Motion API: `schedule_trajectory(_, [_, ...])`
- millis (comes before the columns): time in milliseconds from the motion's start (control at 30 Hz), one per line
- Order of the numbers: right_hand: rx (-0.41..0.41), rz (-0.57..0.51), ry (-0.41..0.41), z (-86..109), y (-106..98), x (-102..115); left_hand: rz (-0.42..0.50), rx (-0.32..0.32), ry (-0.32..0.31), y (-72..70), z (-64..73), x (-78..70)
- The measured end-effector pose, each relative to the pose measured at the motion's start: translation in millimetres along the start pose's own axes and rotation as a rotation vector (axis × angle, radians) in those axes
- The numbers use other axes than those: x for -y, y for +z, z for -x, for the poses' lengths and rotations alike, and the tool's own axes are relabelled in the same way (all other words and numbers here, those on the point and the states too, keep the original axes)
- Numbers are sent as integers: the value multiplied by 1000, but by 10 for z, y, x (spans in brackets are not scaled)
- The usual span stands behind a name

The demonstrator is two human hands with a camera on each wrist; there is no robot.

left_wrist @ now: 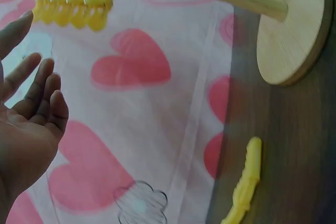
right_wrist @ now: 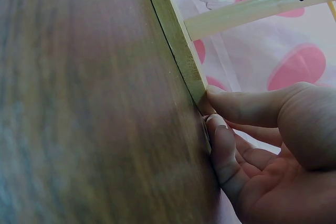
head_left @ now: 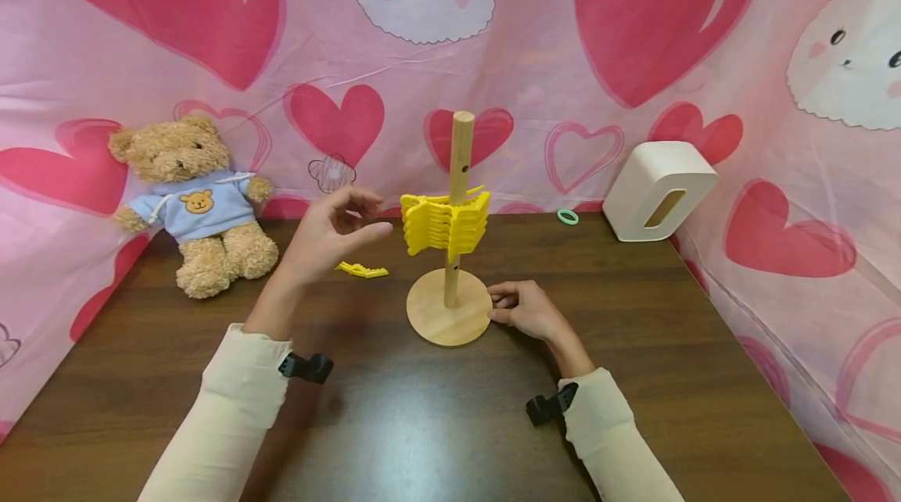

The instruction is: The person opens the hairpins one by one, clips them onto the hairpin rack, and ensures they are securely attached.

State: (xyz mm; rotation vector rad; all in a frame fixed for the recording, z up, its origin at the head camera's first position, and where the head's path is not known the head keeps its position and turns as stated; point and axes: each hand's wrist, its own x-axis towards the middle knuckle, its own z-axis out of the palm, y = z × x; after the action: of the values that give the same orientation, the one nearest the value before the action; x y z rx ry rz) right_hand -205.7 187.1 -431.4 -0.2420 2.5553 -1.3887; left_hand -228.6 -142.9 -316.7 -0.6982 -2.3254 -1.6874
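A wooden stand (head_left: 425, 317) with a round base and an upright post stands on the table. Around the post's middle hangs a cluster of yellow hair clips (head_left: 445, 224), packed in stacked rows. My left hand (head_left: 331, 232) is raised just left of the clips, fingers loosely bent and apart from them, holding nothing; the left wrist view shows its palm. One loose yellow clip (left_wrist: 246, 182) lies on the table below that hand. At the base's right edge my right hand (head_left: 524, 309) pinches the rim, its thumb (right_wrist: 247, 107) on the upper side and fingertips against the lower edge.
A teddy bear (head_left: 200, 201) in a blue hoodie leans at the back left. A white box (head_left: 633, 189) with an oval opening sits at the back right, and a small mint-green ring (head_left: 567, 216) lies near it. Pink heart-patterned cloth hangs behind the brown table (head_left: 394, 424).
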Motion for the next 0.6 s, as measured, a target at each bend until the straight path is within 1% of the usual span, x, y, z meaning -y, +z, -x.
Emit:
schedule_trajectory(167, [1,-6,1,1,-3,-1,-18,-11,-45,-94,48,118])
schedule_trajectory(233, [2,-8,-2,-1,-3,-6,-37,-6,-69,-139,61,173])
schedule_trajectory(367, [0,-13,-6,-9,-2,-24,-80,-1,-118,-240,86,332])
schedule_trajectory(433, [-1,-13,-10,-14,-1,-34,-74,-3,-130,-292,104,425])
schedule_trajectory(600, [-4,-6,-9,-17,3,-30,-38,-20,-134,-394,157,636])
